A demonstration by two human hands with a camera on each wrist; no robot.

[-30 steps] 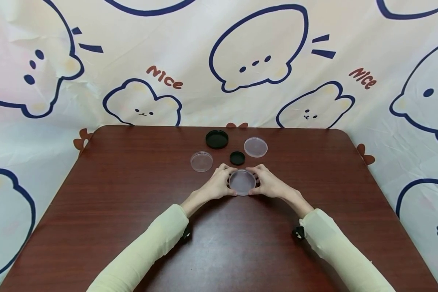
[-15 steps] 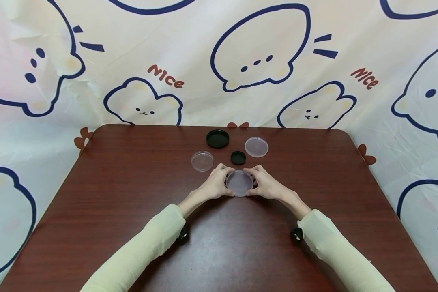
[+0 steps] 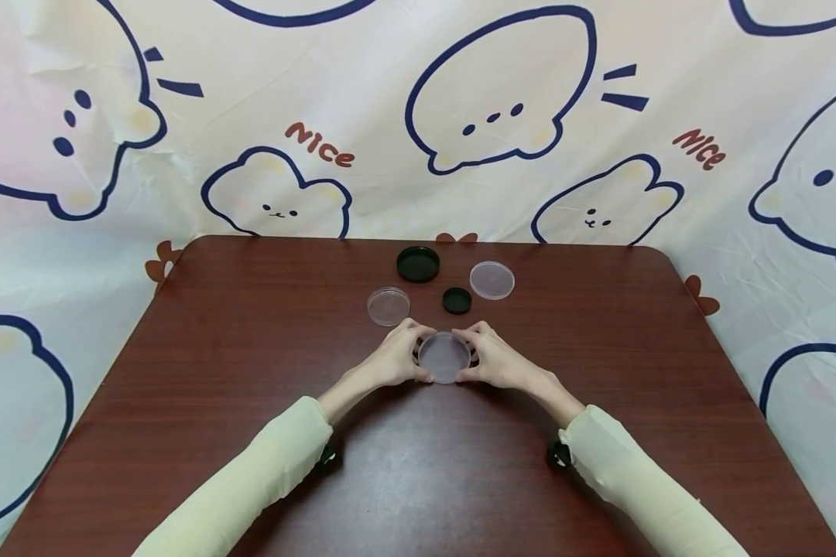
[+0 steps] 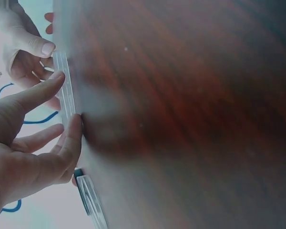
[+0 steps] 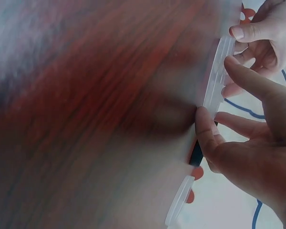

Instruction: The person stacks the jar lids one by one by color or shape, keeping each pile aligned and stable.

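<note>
A round clear petri dish is held by both hands over the table, near its middle. My left hand pinches its left edge between thumb and fingers. On the opposite edge, my right hand grips it the same way. Seen edge-on in the left wrist view, the petri dish shows stacked rims, with the thumb and a fingertip on it. The right wrist view shows its pale side wall too. Whether it touches the table, I cannot tell.
Behind the hands stand a clear dish at left, a large dark green dish at the back, a small dark dish, and a pale clear dish at right. The brown table ends at a patterned cloth.
Both hands have shifted left and a little nearer to me, carrying the petri dish between them. The other dishes keep their places on the table.
</note>
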